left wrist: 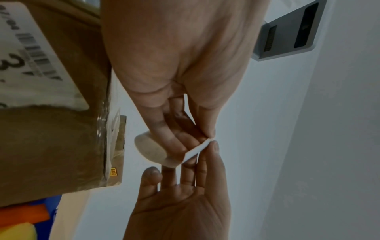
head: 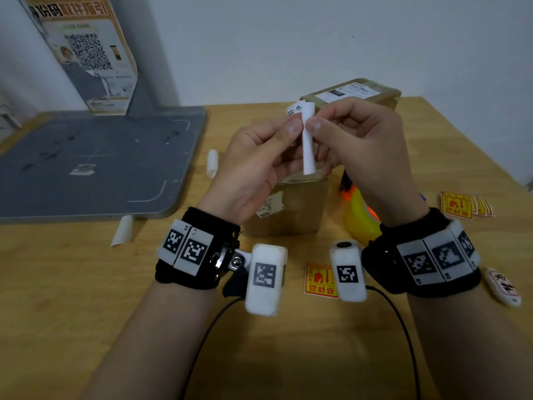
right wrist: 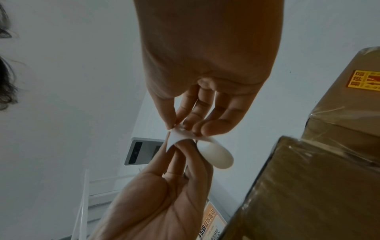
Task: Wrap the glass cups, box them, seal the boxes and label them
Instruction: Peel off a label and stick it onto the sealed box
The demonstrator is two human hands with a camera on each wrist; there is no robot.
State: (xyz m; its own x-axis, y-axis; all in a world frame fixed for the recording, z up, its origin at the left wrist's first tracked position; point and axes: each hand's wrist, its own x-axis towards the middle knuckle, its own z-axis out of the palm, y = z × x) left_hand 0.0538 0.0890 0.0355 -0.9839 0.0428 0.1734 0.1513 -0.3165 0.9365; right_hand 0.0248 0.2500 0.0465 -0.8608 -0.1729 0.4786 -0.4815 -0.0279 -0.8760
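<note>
Both hands are raised above a wooden table, pinching a curled white paper label between them. The left hand grips the label's upper part between thumb and forefinger, its other fingers curled behind the paper; the right hand pinches the same spot from the opposite side, thumb tip just beside the left thumb, its remaining fingers loosely bent. The strip hangs down from the pinch and curls over at its top.

Directly beneath the hands stands a taped brown cardboard box bearing a torn white sticker. At twelve o'clock from it, farther back, sits a second sealed brown cardboard box carrying a white shipping label. A yellow and orange tape dispenser lies at three o'clock of the near box. A red and yellow fragile sticker lies at six o'clock, between the wrists; more such stickers lie far right. A grey metal platform fills nine o'clock.
</note>
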